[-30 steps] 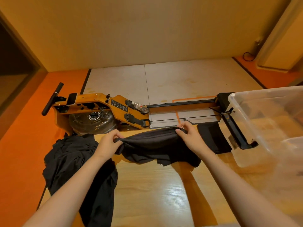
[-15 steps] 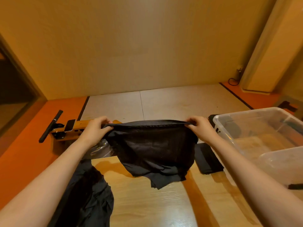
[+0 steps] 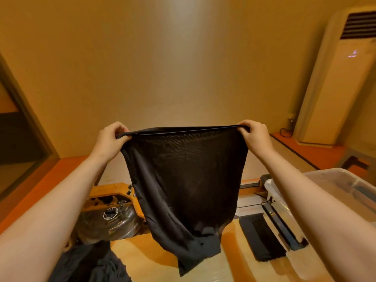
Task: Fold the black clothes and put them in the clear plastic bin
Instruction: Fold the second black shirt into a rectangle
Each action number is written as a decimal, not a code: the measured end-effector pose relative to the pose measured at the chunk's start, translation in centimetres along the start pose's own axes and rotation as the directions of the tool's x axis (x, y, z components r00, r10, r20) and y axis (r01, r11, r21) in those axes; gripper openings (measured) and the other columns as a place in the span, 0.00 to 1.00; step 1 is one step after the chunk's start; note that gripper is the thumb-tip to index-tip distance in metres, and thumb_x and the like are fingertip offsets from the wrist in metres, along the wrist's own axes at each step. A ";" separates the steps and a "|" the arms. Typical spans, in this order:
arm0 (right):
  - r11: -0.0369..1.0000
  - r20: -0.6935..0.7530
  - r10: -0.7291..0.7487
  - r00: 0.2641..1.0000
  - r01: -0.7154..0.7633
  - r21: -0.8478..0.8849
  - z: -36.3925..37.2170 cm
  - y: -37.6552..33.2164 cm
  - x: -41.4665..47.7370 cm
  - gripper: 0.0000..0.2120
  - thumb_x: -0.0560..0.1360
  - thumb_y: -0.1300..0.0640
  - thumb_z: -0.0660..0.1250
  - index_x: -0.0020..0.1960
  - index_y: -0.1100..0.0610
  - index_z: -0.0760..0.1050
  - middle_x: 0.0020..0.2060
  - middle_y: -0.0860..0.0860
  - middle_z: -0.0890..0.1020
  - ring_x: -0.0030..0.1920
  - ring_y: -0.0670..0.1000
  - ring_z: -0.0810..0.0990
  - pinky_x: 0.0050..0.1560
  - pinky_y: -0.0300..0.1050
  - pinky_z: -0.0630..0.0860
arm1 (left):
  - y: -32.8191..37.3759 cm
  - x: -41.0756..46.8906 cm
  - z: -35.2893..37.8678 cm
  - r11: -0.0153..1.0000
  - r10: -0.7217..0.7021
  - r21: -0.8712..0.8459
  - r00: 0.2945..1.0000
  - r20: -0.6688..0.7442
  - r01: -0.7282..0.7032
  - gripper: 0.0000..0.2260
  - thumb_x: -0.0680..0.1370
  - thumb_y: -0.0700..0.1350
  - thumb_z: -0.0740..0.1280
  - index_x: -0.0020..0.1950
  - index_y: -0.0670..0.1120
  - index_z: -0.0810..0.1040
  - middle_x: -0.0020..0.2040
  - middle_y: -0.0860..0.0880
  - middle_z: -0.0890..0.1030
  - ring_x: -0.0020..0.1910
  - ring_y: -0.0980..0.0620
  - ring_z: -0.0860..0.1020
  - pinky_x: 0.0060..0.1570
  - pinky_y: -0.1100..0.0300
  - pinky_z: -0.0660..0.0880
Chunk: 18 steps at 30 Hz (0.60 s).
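Note:
A thin black garment (image 3: 183, 184) hangs spread in the air in front of me, its top edge stretched flat. My left hand (image 3: 110, 139) pinches the left top corner and my right hand (image 3: 255, 135) pinches the right one. Its lower end dangles just above the wooden table (image 3: 154, 265). A heap of black clothes (image 3: 91, 263) lies at the table's near left. A folded black piece (image 3: 261, 239) lies flat beside the clear plastic bin (image 3: 325, 180), which stands at the right.
Beyond the table's far edge a wooden rowing machine (image 3: 109, 200) with a clear water tank sits on the floor. A tall white air conditioner (image 3: 341, 82) stands at the back right corner. Orange floor borders the left side.
Both hands have lifted the garment from the table up to about chest height and pulled apart, so it now hangs open. My view has tilted upward toward the wall.

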State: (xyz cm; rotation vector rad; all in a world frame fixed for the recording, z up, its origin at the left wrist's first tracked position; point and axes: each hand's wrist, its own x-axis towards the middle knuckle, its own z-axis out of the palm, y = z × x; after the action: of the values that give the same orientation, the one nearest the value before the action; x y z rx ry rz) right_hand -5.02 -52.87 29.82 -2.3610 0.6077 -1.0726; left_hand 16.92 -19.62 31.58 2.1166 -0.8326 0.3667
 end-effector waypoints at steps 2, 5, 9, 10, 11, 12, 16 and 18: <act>1.000 -0.039 -0.018 0.999 0.018 -0.005 -0.3 -0.8 1.7 0.09 0.78 0.62 0.64 0.54 0.60 0.81 0.51 0.55 0.84 0.53 0.55 0.80 0.55 0.51 0.75 | 0.7 1.3 -0.6 1.000 0.004 -0.018 0.999 -0.041 -0.005 0.03 0.76 0.35 0.68 0.44 0.42 0.76 0.40 0.47 0.77 0.40 0.50 0.72 0.36 0.62 0.68; 0.999 -0.094 -0.030 0.995 0.031 0.015 -0.5 -1.8 3.8 0.09 0.78 0.62 0.64 0.54 0.60 0.81 0.50 0.55 0.84 0.53 0.55 0.80 0.54 0.49 0.75 | 1.6 3.0 -1.6 0.999 0.004 -0.053 0.993 -0.115 -0.010 0.02 0.76 0.36 0.69 0.45 0.42 0.77 0.42 0.47 0.77 0.43 0.49 0.74 0.37 0.65 0.68; 0.995 -0.161 -0.039 0.986 0.053 0.085 -0.9 -2.9 5.6 0.07 0.78 0.61 0.65 0.53 0.60 0.80 0.49 0.53 0.83 0.50 0.51 0.79 0.49 0.42 0.72 | 2.3 4.8 -3.0 0.996 -0.004 -0.092 0.983 -0.182 -0.013 0.02 0.75 0.37 0.70 0.45 0.44 0.79 0.42 0.48 0.79 0.45 0.50 0.75 0.39 0.63 0.69; 0.993 -0.177 -0.033 0.984 0.053 0.109 -1.1 -3.1 5.9 0.06 0.78 0.60 0.65 0.52 0.59 0.79 0.47 0.52 0.82 0.48 0.49 0.78 0.47 0.41 0.71 | 2.4 5.2 -3.4 0.995 -0.005 -0.102 0.982 -0.191 -0.015 0.02 0.75 0.37 0.70 0.45 0.44 0.80 0.43 0.48 0.79 0.45 0.50 0.76 0.39 0.62 0.70; 0.989 -0.193 -0.023 0.981 0.050 0.137 -1.2 -3.2 6.3 0.05 0.78 0.60 0.66 0.51 0.59 0.78 0.45 0.51 0.81 0.47 0.48 0.77 0.46 0.41 0.71 | 2.6 5.5 -3.7 0.993 -0.006 -0.116 0.981 -0.193 -0.017 0.02 0.75 0.37 0.70 0.45 0.44 0.80 0.44 0.47 0.80 0.45 0.50 0.76 0.39 0.63 0.70; 0.986 -0.208 -0.014 0.978 0.048 0.160 -1.3 -3.3 6.6 0.04 0.78 0.59 0.66 0.50 0.59 0.77 0.44 0.50 0.80 0.46 0.48 0.77 0.45 0.42 0.71 | 2.8 5.8 -4.0 0.991 -0.006 -0.129 0.981 -0.194 -0.020 0.02 0.75 0.38 0.70 0.46 0.44 0.80 0.44 0.47 0.80 0.46 0.50 0.76 0.39 0.63 0.70; 0.980 -0.242 -0.017 0.970 0.065 0.190 -1.4 -3.8 7.4 0.04 0.77 0.58 0.67 0.48 0.58 0.77 0.42 0.48 0.79 0.47 0.49 0.77 0.45 0.44 0.72 | 3.5 6.0 -4.8 0.986 -0.018 -0.167 0.979 -0.205 -0.017 0.02 0.76 0.38 0.70 0.48 0.43 0.81 0.44 0.48 0.79 0.42 0.53 0.76 0.38 0.64 0.70; 0.976 -0.242 -0.019 0.970 0.070 0.206 -1.4 -3.8 7.5 0.04 0.77 0.57 0.67 0.48 0.58 0.78 0.42 0.48 0.79 0.46 0.49 0.77 0.45 0.43 0.71 | 3.5 5.8 -5.1 0.985 -0.029 -0.172 0.977 -0.210 -0.008 0.02 0.76 0.38 0.70 0.47 0.43 0.81 0.43 0.49 0.79 0.41 0.56 0.75 0.37 0.64 0.70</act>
State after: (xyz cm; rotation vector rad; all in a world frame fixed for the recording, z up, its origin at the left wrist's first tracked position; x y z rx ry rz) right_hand -0.88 -54.46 37.11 -2.0874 0.4956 -1.3829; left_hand 18.96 -19.77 39.84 1.8828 -0.7018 0.4881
